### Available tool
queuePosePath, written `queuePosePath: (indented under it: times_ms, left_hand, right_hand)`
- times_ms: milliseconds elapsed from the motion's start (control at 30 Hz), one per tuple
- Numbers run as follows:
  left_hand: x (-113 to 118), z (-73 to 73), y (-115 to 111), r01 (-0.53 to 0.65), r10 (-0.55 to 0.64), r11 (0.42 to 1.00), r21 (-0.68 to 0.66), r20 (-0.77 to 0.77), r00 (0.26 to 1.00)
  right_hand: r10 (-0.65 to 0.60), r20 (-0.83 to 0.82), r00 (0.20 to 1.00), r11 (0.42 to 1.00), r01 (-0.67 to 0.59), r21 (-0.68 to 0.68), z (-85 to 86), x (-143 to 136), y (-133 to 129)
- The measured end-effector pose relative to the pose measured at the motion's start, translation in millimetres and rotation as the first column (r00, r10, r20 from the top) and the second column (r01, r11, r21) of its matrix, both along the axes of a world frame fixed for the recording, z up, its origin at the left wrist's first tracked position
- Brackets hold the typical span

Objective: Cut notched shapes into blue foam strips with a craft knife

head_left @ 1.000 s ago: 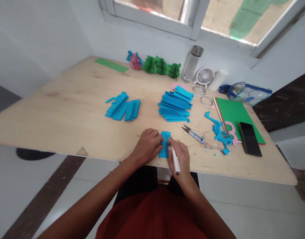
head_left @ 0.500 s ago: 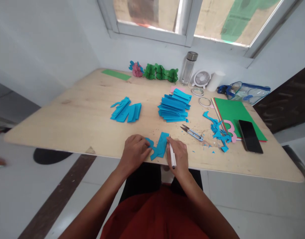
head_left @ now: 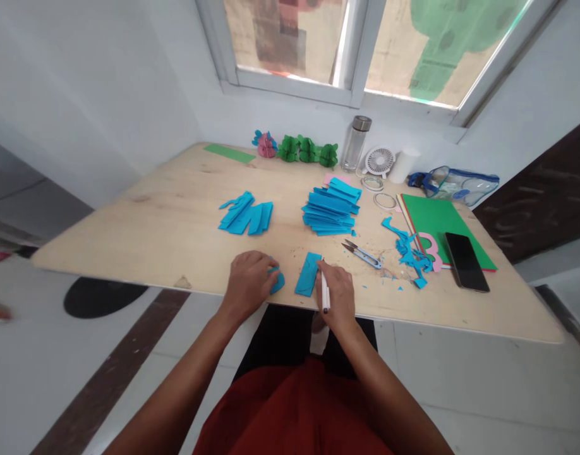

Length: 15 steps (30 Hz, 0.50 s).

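Observation:
My left hand (head_left: pixel 251 279) is closed on a small blue paper cutout (head_left: pixel 277 282) near the table's front edge; part of the cutout is hidden under the fingers. My right hand (head_left: pixel 336 291) grips a white pen (head_left: pixel 325 294) with a dark end pointing toward me. Just left of that hand lies a blue paper strip (head_left: pixel 309 274) with a drawn line on it, and the fingers are at its right edge. Thread snips (head_left: pixel 362 254) rest beyond my right hand.
Blue strips are stacked (head_left: pixel 332 208) mid-table, with a smaller group of blue pieces (head_left: pixel 247 215) to the left. On the right are blue scraps (head_left: pixel 406 248), green paper (head_left: pixel 444 221) and a phone (head_left: pixel 466 262). A glass bottle (head_left: pixel 355 145) and small fan (head_left: pixel 380 162) stand at the back.
My left hand has drawn the blue cutout leftward, off the blue strip it overlapped. My right hand keeps its grip on the pen beside the strip. The view has tilted slightly.

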State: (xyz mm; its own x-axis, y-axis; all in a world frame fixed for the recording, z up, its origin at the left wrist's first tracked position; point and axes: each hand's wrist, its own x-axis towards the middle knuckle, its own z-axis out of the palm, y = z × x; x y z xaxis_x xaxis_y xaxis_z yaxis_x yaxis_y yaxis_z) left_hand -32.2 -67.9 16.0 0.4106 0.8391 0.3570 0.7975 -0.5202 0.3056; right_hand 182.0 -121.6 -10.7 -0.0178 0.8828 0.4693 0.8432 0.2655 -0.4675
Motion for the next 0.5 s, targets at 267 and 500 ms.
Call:
queuePosePath:
  times_ms: [267, 500]
  left_hand:
    - [55.6, 19.7, -5.7, -0.063, 0.043, 0.988, -0.14, -0.142, 0.989]
    - [70.4, 22.3, -2.8, -0.147, 0.094, 0.958, -0.244, -0.218, 0.971]
  right_hand:
    - [-0.011, 0.04, 0.999, 1.0, 0.01, 0.025, 1.3, -0.3, 0.8]
    - [0.003, 0.044, 0.999, 0.999, -0.005, 0.046, 1.5, -1.0, 1.1]
